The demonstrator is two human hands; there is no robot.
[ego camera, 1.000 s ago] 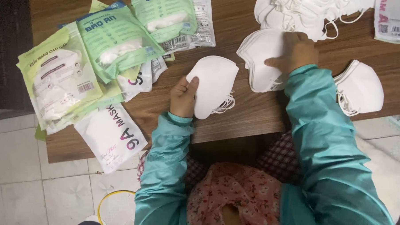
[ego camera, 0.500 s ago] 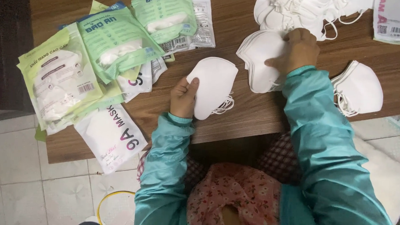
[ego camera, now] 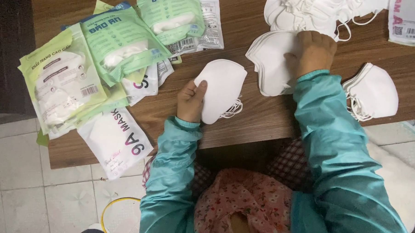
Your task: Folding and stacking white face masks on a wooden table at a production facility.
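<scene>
Nearest, left hand (ego camera: 189,102) pinched the edge of a folded white face mask (ego camera: 222,89), thumb on top, flat on the wooden surface (ego camera: 258,116). Farther, right hand (ego camera: 313,53) curled, pressed on a stack of white masks (ego camera: 269,61). Beyond, heaped loose masks (ego camera: 312,12); leftward, green mask packets (ego camera: 120,42).

Green packets (ego camera: 120,44) (overlapping), wooden table (ego camera: 262,118).
</scene>
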